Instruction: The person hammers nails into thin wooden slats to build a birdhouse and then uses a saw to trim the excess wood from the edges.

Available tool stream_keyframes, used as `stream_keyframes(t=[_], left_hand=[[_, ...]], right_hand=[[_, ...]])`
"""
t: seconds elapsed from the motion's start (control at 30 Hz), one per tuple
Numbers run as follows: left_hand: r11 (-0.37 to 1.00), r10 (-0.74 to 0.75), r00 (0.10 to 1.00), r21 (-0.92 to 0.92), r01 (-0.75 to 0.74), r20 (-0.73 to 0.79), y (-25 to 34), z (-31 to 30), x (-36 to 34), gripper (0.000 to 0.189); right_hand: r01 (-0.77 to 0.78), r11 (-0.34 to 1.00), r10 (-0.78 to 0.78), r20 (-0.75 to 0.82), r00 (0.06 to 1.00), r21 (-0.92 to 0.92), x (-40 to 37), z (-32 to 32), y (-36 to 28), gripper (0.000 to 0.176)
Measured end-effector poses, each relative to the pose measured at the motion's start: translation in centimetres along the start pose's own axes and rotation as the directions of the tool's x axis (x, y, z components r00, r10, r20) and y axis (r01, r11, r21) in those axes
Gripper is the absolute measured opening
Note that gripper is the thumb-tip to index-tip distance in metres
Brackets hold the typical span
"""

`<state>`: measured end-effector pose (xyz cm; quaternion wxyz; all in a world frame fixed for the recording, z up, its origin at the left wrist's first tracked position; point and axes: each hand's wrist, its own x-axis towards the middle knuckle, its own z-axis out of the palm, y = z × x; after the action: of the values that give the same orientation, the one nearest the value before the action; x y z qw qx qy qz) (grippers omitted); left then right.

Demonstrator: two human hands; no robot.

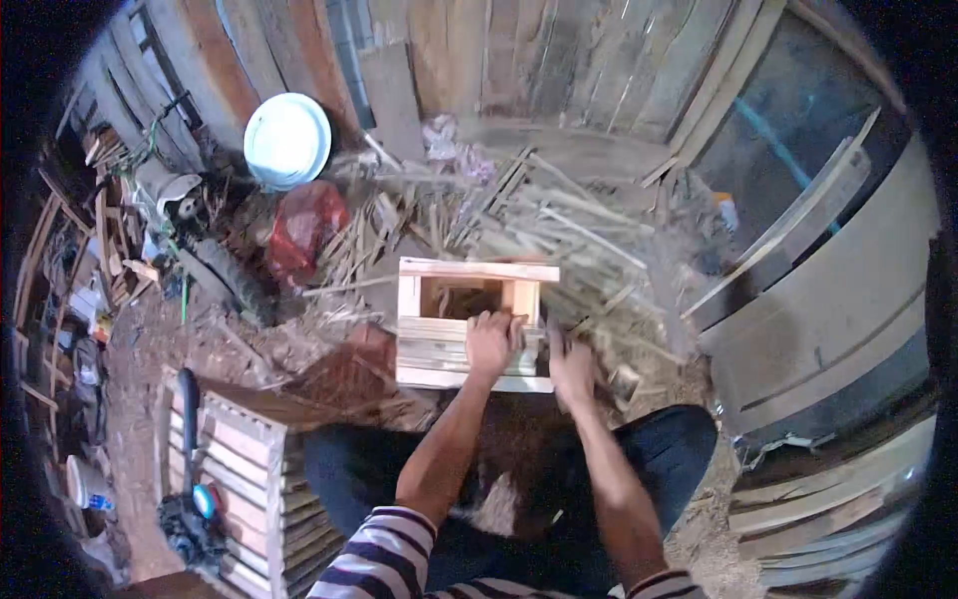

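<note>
A small wooden slatted crate (431,348) stands in front of my knees, pale boards around its open middle. My left hand (490,344) lies over the near slats, its fingers curled on the upper edge toward the right corner. Beside the crate's right end, my right hand (572,372) is closed and smeared by motion. It grips what looks like a hammer (556,342), whose dark head shows close to the crate's side. Any nail at that spot is too small to make out.
Loose wooden strips (589,235) cover the ground beyond the crate. A red plastic bag (304,232) and a white basin (287,142) lie at the back left. At the front left, a dark power tool (195,514) rests on a larger slatted crate (239,439). Boards lean at right.
</note>
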<state>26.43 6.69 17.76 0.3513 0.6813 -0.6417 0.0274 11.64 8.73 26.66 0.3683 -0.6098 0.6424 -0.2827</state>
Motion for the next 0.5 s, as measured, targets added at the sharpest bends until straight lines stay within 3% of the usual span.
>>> stream_keyframes(t=[0.03, 0.07, 0.17, 0.23, 0.33, 0.37, 0.4, 0.5], left_hand=[[0.998, -0.007, 1.000, 0.068, 0.006, 0.014, -0.3, 0.7, 1.3, 0.031], [0.998, -0.058, 0.997, 0.035, 0.057, 0.040, -1.1, 2.0, 1.7, 0.032], [0.994, -0.010, 0.998, 0.110, 0.004, 0.058, -1.2, 1.6, 1.8, 0.033], [0.997, -0.009, 0.998, 0.081, 0.004, 0.058, -0.8, 0.9, 2.0, 0.033], [0.999, -0.014, 0.999, 0.050, 0.012, 0.041, -0.6, 1.2, 1.8, 0.031], [0.999, -0.013, 0.999, 0.052, 0.011, 0.031, -0.6, 1.2, 1.9, 0.029], [0.999, -0.011, 0.999, 0.048, 0.010, 0.030, -0.4, 1.2, 1.9, 0.029], [0.997, -0.028, 0.998, 0.073, 0.024, 0.053, 0.0, 0.9, 1.4, 0.029]], right_hand=[[0.185, 0.982, -0.191, -0.249, 0.949, -0.050, 0.6, -0.2, 1.9, 0.037], [0.066, 0.997, -0.072, -0.241, 0.968, -0.033, 0.0, -1.0, 2.5, 0.041], [-0.038, 0.995, 0.020, -0.182, 0.983, -0.093, -1.5, -3.3, 0.3, 0.041], [-0.219, 0.948, 0.219, 0.027, 0.975, 0.232, -1.8, -4.7, -0.2, 0.042], [-0.181, 0.929, 0.204, -0.037, 0.978, 0.324, -3.7, -4.9, 0.0, 0.040], [-0.234, 0.924, 0.228, 0.056, 0.972, 0.301, -5.2, -5.9, -2.0, 0.039], [0.022, 0.989, -0.006, -0.107, 0.994, 0.149, -5.3, -5.1, 0.0, 0.039], [-0.117, 0.979, 0.125, -0.034, 0.992, 0.169, -7.6, -5.9, -1.0, 0.040]])
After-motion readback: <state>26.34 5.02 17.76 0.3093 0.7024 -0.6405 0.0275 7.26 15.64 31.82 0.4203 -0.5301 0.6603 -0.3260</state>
